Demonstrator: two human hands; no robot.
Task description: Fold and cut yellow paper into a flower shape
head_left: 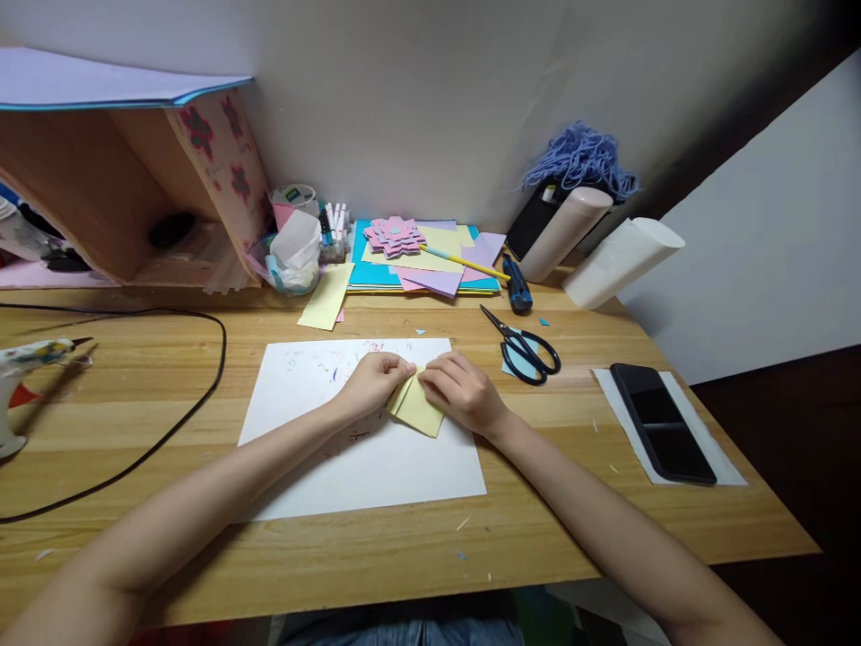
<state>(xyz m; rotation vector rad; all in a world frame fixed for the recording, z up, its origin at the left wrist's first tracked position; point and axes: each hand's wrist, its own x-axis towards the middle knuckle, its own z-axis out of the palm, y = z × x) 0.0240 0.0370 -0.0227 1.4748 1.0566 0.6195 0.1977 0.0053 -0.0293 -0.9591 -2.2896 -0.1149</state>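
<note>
A piece of pale yellow paper (418,413) with a fold in it is held between my two hands, over a white sheet (296,475) marked with small coloured smudges. My left hand (377,381) pinches its upper left edge between thumb and fingers. At the upper right edge, the curled fingers of my right hand (465,390) grip the same paper; their tips are partly hidden. Black-handled scissors (531,361) lie to the right of my right hand, over a scrap of light blue paper (512,363).
Behind the white sheet are stacked coloured papers (377,276), pink paper flowers (394,237), a yellow pencil (464,262) and a blue utility knife (517,285). A phone (663,422) lies at right. A glue gun (27,368) and black cable (202,399) lie at left, near a cardboard box (229,170).
</note>
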